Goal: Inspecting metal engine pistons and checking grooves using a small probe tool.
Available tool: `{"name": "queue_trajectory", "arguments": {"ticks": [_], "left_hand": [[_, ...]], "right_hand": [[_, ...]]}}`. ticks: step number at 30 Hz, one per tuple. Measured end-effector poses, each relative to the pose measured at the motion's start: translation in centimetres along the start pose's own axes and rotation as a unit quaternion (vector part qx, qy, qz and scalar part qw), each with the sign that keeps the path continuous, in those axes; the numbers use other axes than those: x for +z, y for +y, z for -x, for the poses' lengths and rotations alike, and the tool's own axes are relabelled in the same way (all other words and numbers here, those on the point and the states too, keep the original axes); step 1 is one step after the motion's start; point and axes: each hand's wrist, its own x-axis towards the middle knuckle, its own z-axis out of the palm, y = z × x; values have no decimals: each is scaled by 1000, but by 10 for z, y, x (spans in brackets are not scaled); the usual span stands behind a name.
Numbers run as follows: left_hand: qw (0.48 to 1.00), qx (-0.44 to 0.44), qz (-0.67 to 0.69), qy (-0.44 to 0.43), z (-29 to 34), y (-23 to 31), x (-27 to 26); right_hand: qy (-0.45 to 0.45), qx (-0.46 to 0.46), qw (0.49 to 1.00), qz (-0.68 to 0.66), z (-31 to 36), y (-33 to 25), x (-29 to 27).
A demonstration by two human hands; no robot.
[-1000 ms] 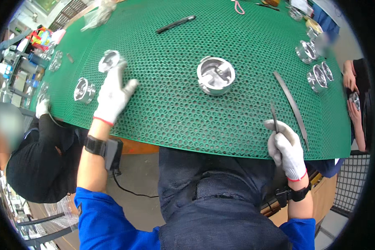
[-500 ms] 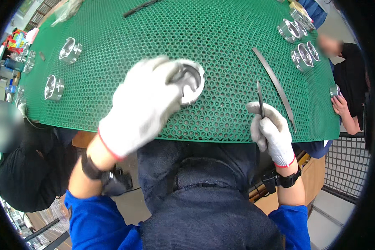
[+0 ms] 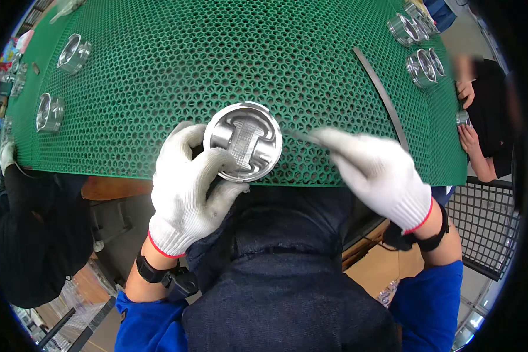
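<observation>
My left hand, in a white knit glove, is closed on a shiny metal piston near the table's front edge. The piston's hollow underside faces up, showing its ribbed inner floor and the pin bosses. My right hand, gloved alike, is a little to the right of the piston, with its fingers pinched together. From its fingertips a thin blade-like hand tool points at the piston without touching it. Motion smears the tool, and most of its handle is hidden in the glove.
A green mat with holes covers the table. Pistons stand at the left, and several more pistons at the far right. A long grey strip lies right of centre. Co-workers sit on both sides; one person's hands hold a piston.
The piston has come nearer to me and now shows its hollow underside squarely. My left hand grips it from the lower left. My right hand has moved left and up, bringing the tool beside it.
</observation>
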Motion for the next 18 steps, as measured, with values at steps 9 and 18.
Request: {"name": "queue_trajectory", "arguments": {"ticks": [9,18], "left_hand": [[999,19,-37,-6,-1,1,3],[999,27,-32,4,-4,2,2]], "right_hand": [[-15,-3,1000,5,15,-10,0],[-307,194,694,-622,13,-26,20]]}}
